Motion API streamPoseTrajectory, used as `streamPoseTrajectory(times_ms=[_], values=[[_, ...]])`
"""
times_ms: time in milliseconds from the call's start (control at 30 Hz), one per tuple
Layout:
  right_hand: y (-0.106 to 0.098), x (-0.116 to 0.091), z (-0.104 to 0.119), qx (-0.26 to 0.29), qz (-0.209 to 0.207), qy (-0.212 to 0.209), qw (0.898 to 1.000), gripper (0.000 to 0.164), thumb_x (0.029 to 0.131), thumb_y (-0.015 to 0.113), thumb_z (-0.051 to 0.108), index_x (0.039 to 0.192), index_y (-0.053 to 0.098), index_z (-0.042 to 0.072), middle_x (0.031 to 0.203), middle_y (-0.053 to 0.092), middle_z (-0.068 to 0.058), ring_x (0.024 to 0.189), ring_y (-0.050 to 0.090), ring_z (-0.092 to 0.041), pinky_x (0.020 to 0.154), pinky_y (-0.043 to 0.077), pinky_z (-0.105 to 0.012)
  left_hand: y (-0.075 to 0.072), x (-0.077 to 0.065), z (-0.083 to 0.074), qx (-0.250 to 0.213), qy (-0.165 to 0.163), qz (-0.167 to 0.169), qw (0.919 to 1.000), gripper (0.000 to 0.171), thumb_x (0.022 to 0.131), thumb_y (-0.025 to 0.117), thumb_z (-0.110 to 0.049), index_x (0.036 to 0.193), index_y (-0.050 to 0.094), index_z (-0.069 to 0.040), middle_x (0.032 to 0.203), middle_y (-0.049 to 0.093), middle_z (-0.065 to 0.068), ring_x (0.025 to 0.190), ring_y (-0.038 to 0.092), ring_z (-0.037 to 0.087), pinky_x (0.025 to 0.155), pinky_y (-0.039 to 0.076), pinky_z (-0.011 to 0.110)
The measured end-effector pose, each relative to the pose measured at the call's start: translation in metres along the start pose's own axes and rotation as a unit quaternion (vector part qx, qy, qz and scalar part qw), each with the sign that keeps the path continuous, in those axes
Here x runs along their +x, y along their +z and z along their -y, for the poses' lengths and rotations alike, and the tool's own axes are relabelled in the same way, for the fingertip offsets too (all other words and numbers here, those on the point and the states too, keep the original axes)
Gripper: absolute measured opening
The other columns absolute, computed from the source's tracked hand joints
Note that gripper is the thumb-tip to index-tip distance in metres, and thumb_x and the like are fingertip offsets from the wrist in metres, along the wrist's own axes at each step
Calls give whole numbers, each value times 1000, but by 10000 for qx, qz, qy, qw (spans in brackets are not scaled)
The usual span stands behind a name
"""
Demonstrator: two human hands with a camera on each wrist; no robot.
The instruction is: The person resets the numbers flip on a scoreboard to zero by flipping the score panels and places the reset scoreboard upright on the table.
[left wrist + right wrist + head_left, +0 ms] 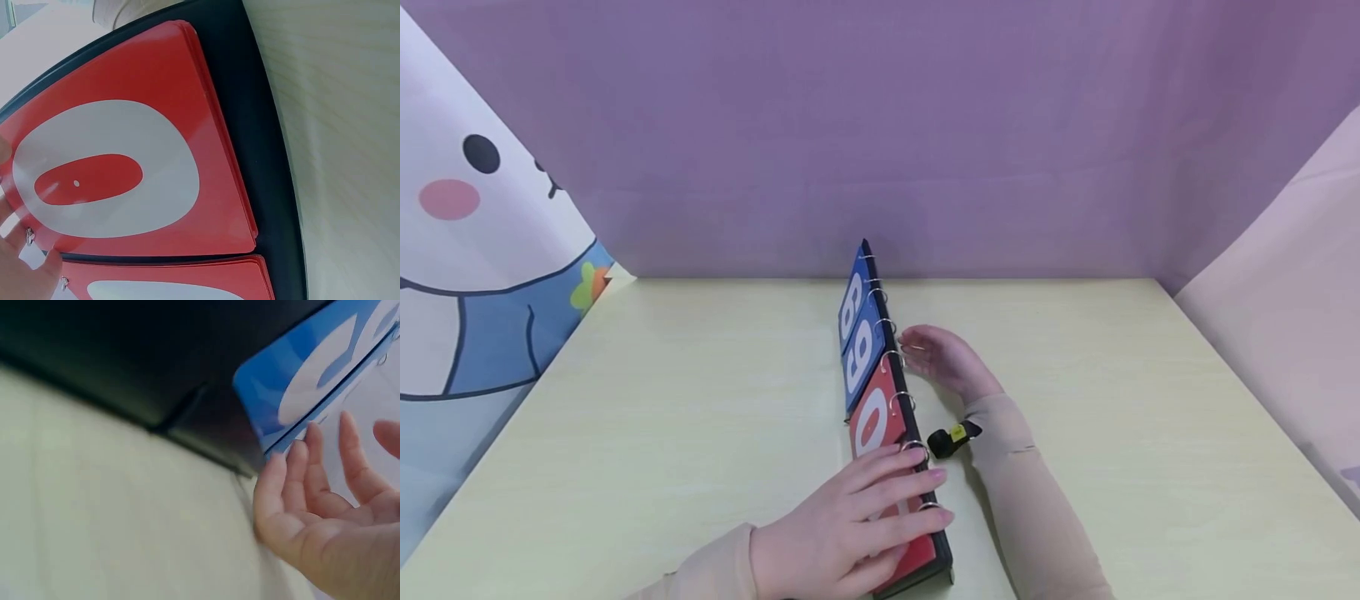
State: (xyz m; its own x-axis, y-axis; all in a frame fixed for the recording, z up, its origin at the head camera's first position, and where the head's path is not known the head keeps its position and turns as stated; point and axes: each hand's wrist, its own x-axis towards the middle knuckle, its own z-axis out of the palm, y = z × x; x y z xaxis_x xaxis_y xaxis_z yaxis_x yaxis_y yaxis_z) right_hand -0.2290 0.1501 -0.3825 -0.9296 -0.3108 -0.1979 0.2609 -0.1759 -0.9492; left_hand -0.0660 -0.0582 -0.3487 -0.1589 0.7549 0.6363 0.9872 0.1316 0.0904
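Note:
A flip scoreboard (902,379) stands on the table, its long side running away from me, with number cards hung on metal rings along its top edge. Two blue cards (864,346) are at the far part; a red card showing 0 (872,417) is nearer. My left hand (842,525) lies across the near end, straight fingers reaching over the top edge and partly covering a second red card (219,162). Beside the board's right face is my right hand (951,362), fingers loosely bent, close to a blue card (269,381) and holding nothing.
Pale wood-grain tabletop (700,400) extends on both sides of the scoreboard. A purple cloth (880,142) hangs behind the table. Cartoon-printed cloth (497,275) hangs at the left. A small black device with a yellow label (955,437) sits at my right wrist.

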Motion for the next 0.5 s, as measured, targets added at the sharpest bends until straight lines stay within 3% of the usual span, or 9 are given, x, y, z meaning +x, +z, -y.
streamPoseTrajectory(times_ms=[167, 500], values=[[-5, 2, -10, 77, -224, 194, 9995, 48, 96, 47, 28, 131, 42, -4, 118, 57, -10, 108, 56, -20, 97, 45, -34, -1, -1, -1, 34, -30, 36, 10000, 44, 91, 51, -23, 133, 50, -13, 144, 43, 8, 135, 36, 26, 110, 31, 42], [-9, 5, -14, -17, -229, 282, 9993, 46, 98, 44, 24, 133, 43, -5, 131, 50, -20, 114, 55, -25, 96, 47, -34, -2, -1, -1, 50, -70, 113, 9999, 44, 91, 51, -23, 134, 50, -14, 145, 42, 8, 135, 35, 25, 110, 32, 41]])
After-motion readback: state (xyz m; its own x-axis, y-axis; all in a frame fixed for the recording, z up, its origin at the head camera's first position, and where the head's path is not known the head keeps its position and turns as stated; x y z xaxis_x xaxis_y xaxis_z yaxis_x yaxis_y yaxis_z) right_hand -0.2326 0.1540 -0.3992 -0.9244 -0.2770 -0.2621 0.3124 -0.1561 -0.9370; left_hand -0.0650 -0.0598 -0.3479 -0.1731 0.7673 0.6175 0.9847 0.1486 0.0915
